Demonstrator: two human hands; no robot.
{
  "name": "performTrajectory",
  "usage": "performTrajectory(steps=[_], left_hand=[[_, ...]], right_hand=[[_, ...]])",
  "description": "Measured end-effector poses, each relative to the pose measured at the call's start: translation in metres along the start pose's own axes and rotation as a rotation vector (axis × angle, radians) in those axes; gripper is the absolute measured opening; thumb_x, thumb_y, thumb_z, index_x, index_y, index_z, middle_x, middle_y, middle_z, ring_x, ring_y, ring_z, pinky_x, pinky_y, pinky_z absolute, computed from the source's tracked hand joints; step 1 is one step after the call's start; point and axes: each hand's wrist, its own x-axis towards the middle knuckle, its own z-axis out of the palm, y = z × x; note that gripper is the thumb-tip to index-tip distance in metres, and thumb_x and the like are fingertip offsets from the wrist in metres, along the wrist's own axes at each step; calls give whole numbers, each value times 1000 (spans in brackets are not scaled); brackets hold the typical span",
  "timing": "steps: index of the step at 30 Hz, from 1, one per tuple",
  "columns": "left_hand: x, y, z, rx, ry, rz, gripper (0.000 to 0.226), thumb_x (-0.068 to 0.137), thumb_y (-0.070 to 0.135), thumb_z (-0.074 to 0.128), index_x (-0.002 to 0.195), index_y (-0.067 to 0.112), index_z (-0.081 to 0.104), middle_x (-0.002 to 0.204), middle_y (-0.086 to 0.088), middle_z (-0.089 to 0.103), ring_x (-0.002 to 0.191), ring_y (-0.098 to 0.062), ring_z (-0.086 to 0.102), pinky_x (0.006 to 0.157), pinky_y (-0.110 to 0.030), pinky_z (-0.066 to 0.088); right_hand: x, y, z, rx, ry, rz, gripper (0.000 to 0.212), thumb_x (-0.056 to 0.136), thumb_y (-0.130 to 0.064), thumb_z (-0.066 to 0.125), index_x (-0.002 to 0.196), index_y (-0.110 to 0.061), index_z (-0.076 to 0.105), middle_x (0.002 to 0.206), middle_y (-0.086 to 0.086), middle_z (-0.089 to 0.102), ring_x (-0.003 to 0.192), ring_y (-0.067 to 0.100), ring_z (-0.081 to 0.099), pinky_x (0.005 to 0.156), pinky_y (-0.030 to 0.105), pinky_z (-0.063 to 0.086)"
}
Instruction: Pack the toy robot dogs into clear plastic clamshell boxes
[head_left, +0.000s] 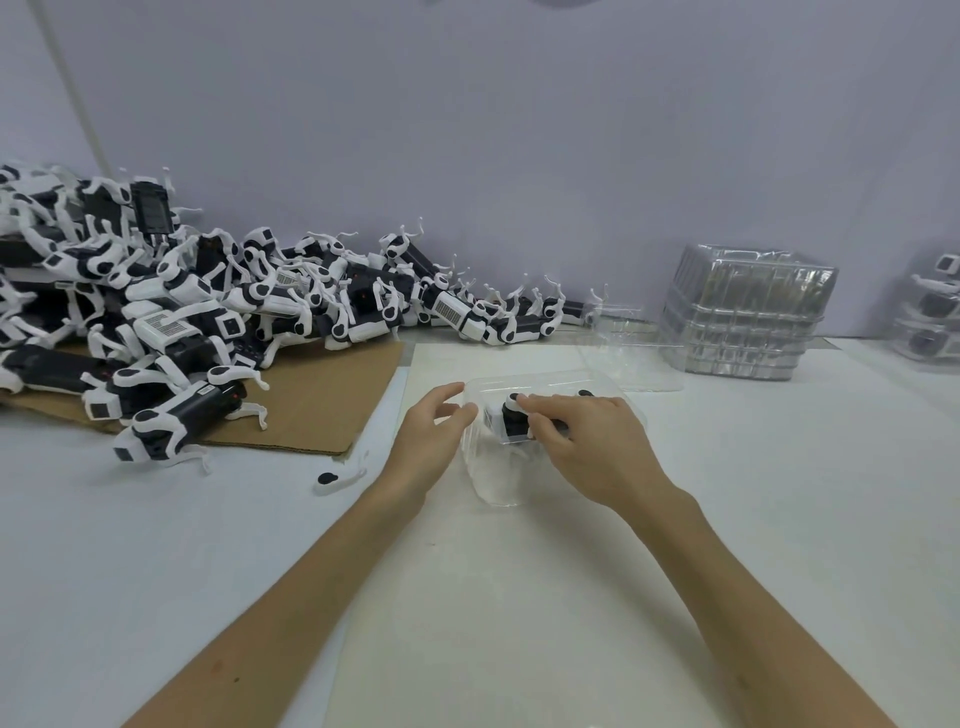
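Note:
A clear plastic clamshell box (498, 478) lies open on the white sheet in the middle of the table. Inside it sits a black-and-white toy robot dog (511, 421), partly covered by my right hand (587, 447), whose fingers curl over the dog's body. My left hand (431, 436) is at the box's left edge with its fingers loosely spread, touching the plastic rim. A large heap of toy robot dogs (182, 312) fills the left side, spilling along the wall.
The heap lies on a brown cardboard sheet (322, 405). A loose white dog leg (337, 478) lies by my left wrist. A stack of empty clamshells (743, 317) stands at the back right, a flat one (628, 358) before it, packed boxes (935, 312) at far right.

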Motion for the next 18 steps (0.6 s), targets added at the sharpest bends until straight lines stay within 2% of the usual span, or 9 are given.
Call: performTrajectory(steps=[4, 6, 8, 9, 11, 13, 15, 17, 18], left_hand=[[-2, 0, 1, 10, -29, -9, 35, 102, 26, 53, 137, 25, 55, 119, 4, 61, 100, -14, 66, 92, -34, 51], [-3, 1, 1, 22, -40, -10, 34, 102, 24, 53, 136, 24, 55, 119, 4, 61, 99, -15, 67, 96, -37, 50], [-4, 1, 2, 34, -52, -15, 34, 101, 22, 53, 135, 24, 56, 119, 3, 61, 101, -17, 68, 101, -39, 49], [-5, 2, 2, 38, -58, -17, 33, 101, 22, 53, 135, 24, 56, 120, 4, 61, 101, -18, 68, 101, -39, 48], [-6, 2, 2, 39, -63, -16, 32, 101, 21, 53, 133, 25, 56, 120, 4, 60, 98, -17, 68, 98, -36, 48], [-7, 1, 2, 44, -59, -11, 32, 101, 21, 54, 132, 25, 57, 120, 5, 60, 94, -16, 68, 95, -34, 49], [-6, 0, 2, 53, -52, -6, 31, 100, 20, 54, 131, 25, 57, 120, 5, 60, 94, -17, 68, 95, -35, 49], [-7, -1, 2, 60, -45, 1, 31, 100, 21, 55, 130, 26, 58, 121, 5, 60, 95, -16, 69, 97, -37, 49], [-6, -1, 2, 59, -44, 7, 30, 99, 21, 55, 129, 26, 58, 122, 5, 61, 96, -16, 70, 98, -37, 50]], right_hand=[[-2, 3, 0, -13, 123, 111, 37, 99, -30, 46, 128, -40, 67, 109, -13, 75, 89, 11, 56, 99, 32, 40], [-1, 10, -6, -20, 166, 201, 34, 96, -27, 50, 121, -36, 71, 107, -6, 76, 94, 19, 61, 95, 33, 40], [1, 19, -14, -46, 192, 293, 29, 93, -26, 53, 112, -32, 74, 103, -1, 76, 87, 22, 58, 92, 34, 39], [1, 22, -17, -68, 212, 322, 27, 94, -26, 54, 110, -29, 74, 105, 0, 76, 88, 22, 59, 95, 36, 40], [1, 21, -21, -21, 322, 290, 29, 95, -22, 56, 119, -21, 72, 121, 2, 71, 107, 24, 63, 105, 37, 40], [0, 10, -21, 235, 454, 158, 35, 94, -13, 58, 127, -16, 69, 129, 0, 67, 119, 17, 61, 106, 26, 40], [1, -6, -16, 627, 357, 87, 41, 92, -16, 59, 132, -18, 66, 132, -4, 67, 122, 6, 60, 106, 22, 43], [0, -25, -4, 996, 59, 110, 55, 89, -26, 61, 143, -20, 55, 144, -6, 58, 130, 1, 53, 111, 29, 43], [0, -31, 4, 1088, -75, 153, 62, 91, -29, 63, 150, -21, 45, 153, -7, 48, 138, 2, 45, 116, 34, 38]])
